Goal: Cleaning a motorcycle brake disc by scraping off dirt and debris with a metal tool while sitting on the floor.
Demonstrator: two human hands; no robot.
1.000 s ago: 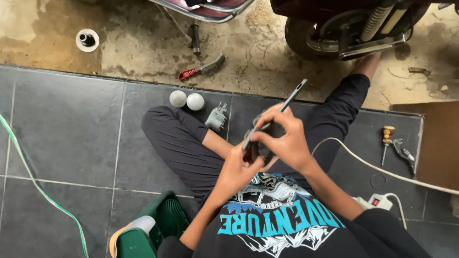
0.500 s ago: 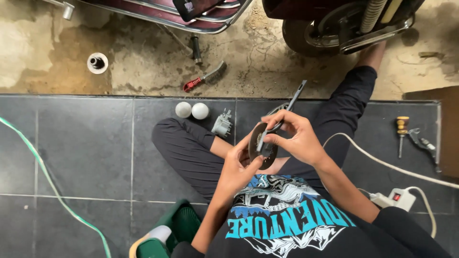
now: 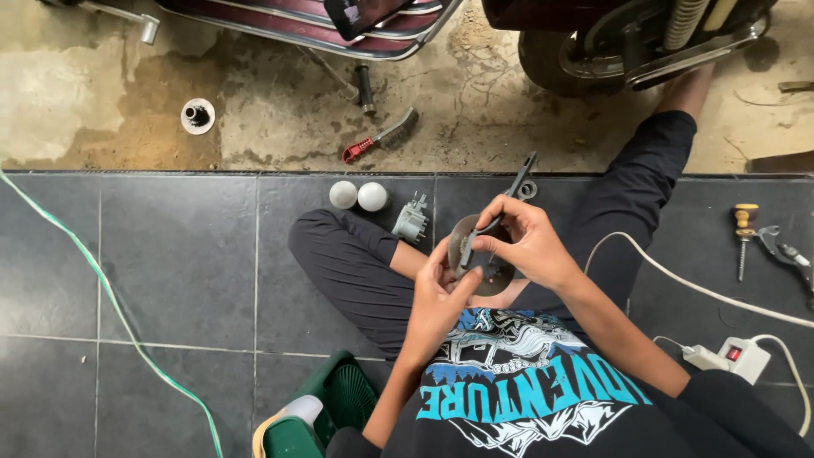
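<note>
From the head camera, looking straight down, a person sits cross-legged on dark grey floor tiles (image 3: pixel 170 254) with both hands raised in front of the chest. The left hand (image 3: pixel 437 293) is curled around the lower edge of a round, dull grey metal disc (image 3: pixel 475 254), thumb and fingers closed on its rim so that the disc stands tilted between the two hands, above the lap. The right hand (image 3: pixel 530 246) is closed in a pinch on a slim dark hand tool (image 3: pixel 509 195), whose lower end lies against the face of the disc while its upper end points up and away towards the motorcycle; what kind of tool it is cannot be told. Just beyond the left knee, on the tiles, lie two white balls (image 3: pixel 358 196) side by side, touching or nearly so, and a small grey metal part (image 3: pixel 412 219) just to their right. Farther out, on the rough concrete, a wire brush with a red handle (image 3: pixel 381 137) lies near the underside of the motorcycle (image 3: pixel 593 42), and a small white round cap (image 3: pixel 197 115) sits well apart. A white cable (image 3: pixel 678 284) runs to a white power strip (image 3: pixel 736 356), a screwdriver (image 3: pixel 743 233) lies beyond them, and a green hose (image 3: pixel 110 314) crosses the tiles.
</note>
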